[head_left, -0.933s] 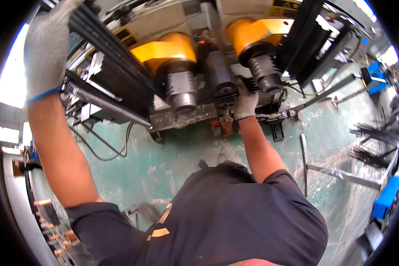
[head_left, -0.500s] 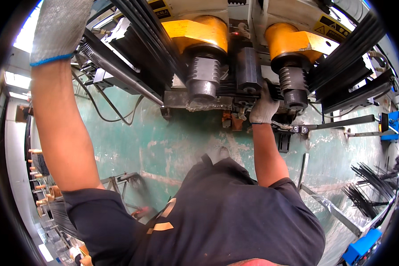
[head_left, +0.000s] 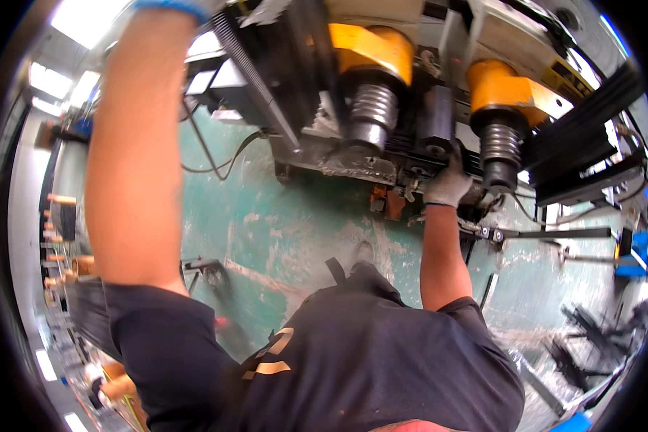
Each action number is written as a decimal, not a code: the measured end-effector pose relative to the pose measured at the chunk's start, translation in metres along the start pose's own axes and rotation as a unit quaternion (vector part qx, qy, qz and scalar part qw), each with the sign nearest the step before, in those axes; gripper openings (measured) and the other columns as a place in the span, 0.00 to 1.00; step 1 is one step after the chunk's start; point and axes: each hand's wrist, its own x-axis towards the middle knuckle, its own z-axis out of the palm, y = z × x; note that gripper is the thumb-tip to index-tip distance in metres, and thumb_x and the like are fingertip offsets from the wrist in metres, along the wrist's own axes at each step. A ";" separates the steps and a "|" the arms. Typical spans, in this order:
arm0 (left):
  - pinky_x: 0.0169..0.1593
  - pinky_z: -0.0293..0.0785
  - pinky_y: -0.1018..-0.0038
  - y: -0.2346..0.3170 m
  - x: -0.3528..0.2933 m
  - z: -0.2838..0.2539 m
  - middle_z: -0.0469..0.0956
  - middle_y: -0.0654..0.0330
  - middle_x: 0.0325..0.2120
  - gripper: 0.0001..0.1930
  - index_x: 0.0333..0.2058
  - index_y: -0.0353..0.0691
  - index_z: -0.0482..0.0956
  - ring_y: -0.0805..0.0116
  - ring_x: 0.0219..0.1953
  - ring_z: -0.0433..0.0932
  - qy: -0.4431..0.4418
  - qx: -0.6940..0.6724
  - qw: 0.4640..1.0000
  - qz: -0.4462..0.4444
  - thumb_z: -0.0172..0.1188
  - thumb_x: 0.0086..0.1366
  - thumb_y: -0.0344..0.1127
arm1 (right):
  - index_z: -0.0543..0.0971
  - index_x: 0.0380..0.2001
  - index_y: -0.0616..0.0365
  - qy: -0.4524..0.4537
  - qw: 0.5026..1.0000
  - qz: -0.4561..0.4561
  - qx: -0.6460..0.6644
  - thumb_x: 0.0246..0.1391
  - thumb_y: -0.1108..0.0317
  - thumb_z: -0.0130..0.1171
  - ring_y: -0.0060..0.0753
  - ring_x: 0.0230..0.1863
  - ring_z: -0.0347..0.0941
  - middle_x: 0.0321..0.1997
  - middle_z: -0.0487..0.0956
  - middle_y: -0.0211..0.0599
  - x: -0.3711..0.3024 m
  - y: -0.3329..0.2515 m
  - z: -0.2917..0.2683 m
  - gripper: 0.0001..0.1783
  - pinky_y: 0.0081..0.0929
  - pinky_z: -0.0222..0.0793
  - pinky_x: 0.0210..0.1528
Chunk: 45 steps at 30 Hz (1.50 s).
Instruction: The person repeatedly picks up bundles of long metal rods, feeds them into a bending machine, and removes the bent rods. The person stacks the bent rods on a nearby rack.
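My right hand (head_left: 446, 186), in a grey work glove, reaches down to a machine (head_left: 353, 162) with two yellow-capped steel rollers (head_left: 371, 119) (head_left: 498, 147). Its fingers curl on a black bar (head_left: 439, 147) lying between the rollers. My left arm stretches up along the left side, and only the blue cuff and a sliver of glove of my left hand (head_left: 187, 6) show at the top edge. A long black ribbed profile (head_left: 255, 79) runs down from beside that cuff toward the machine. Whether the left hand grips it is cut off.
A worn green floor (head_left: 295, 230) lies under the machine, with cables (head_left: 216, 155) at the left. Stacked black profiles (head_left: 583, 137) lean at the right. Loose black pieces (head_left: 590, 331) and a metal rod (head_left: 554, 234) lie on the floor at the right. My dark shirt fills the lower middle.
My left arm has risen until its glove leaves the top edge. The right hand has stayed on the black bar between the rollers. The machine now looks closer.
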 end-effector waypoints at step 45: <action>0.52 0.76 0.72 0.658 -0.871 -0.638 0.85 0.57 0.41 0.08 0.36 0.37 0.87 0.65 0.45 0.84 0.374 0.714 0.257 -0.533 0.58 0.67 0.31 | 0.82 0.51 0.52 -0.628 0.461 -0.551 0.300 0.66 0.64 0.53 0.39 0.31 0.80 0.33 0.82 0.47 -1.011 -0.684 0.000 0.15 0.34 0.78 0.38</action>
